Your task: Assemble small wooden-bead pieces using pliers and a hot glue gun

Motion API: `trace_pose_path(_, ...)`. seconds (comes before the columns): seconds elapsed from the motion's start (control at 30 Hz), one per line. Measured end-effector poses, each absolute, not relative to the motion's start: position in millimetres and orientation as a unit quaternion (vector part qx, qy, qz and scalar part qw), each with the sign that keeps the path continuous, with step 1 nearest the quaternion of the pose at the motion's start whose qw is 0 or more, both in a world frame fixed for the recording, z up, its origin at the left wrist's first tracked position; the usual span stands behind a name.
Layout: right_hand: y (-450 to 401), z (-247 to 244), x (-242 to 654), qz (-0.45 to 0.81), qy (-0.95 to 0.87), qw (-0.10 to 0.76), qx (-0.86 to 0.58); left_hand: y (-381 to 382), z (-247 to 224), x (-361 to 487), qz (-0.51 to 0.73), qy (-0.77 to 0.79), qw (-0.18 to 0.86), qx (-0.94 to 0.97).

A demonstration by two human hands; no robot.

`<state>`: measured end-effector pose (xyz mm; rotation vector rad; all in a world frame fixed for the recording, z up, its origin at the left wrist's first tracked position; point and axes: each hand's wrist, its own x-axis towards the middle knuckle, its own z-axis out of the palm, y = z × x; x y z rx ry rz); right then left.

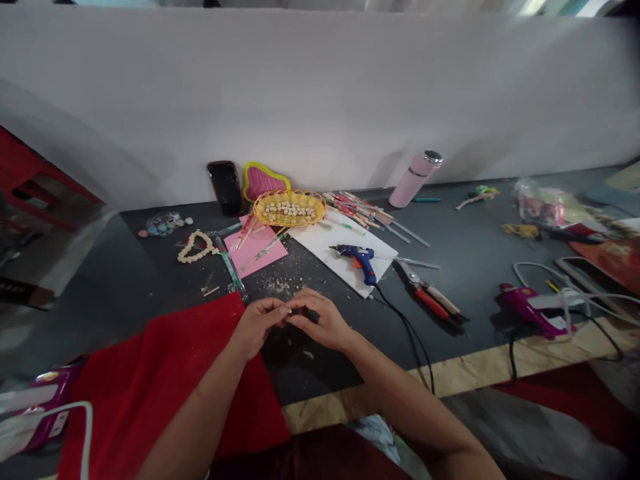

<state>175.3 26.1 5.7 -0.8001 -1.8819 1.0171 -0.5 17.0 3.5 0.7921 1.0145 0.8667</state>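
Note:
My left hand (256, 325) is closed in a pinch on a small pale piece (289, 311), low over the dark table. Against it works my right hand (323, 321), its fingers wrapped round a small dark tool (312, 315); the tool's working end is hidden by the fingers. Pale crumbs (285, 285) lie scattered on the table just beyond both hands. Further back, a yellow woven basket (260, 212) holds several small cream pieces. A heart-shaped ring of cream pieces (196, 248) rests to the left.
A blue glue gun (363, 257) lies on white paper (320, 241), its cord running to the front edge. Red-handled pruning shears (430, 297) are to the right. Sticks, a pink bottle (414, 180) and a phone (225, 188) stand behind. Red cloth (175, 380) covers the left front.

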Motion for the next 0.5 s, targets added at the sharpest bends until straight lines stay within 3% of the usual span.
trace_pose_path(0.5,27.9,3.2,172.4,0.408,-0.734,0.447,-0.308,14.4,6.2,2.4,0.404,0.457,0.700,0.371)
